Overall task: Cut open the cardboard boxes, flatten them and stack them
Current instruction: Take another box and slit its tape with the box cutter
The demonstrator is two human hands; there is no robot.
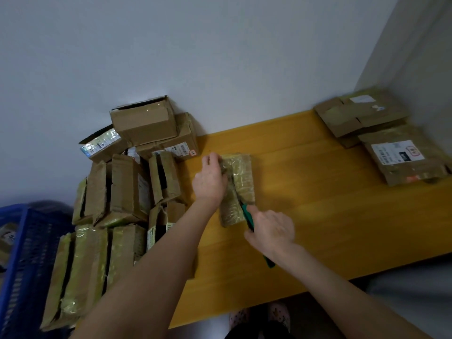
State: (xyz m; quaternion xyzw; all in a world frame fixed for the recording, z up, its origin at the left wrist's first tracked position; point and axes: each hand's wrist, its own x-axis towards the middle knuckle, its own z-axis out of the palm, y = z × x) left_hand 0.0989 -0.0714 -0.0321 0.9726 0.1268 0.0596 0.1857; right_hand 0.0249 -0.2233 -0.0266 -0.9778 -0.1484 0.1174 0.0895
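A small taped cardboard box [241, 182] lies on the yellow table [318, 206] in front of me. My left hand [210, 182] grips its left side and holds it down. My right hand [271, 230] holds a green-handled cutter [247, 216] whose tip meets the near end of the box. A heap of uncut boxes [127, 182] fills the table's left side. Flattened boxes [381, 133] lie stacked at the far right corner.
A blue plastic crate [27, 260] stands at the left, below the heap. A white wall runs behind the table and another closes the right side. Bare yellow tabletop lies between the box and the flat stack. My patterned slippers [259, 314] show under the near edge.
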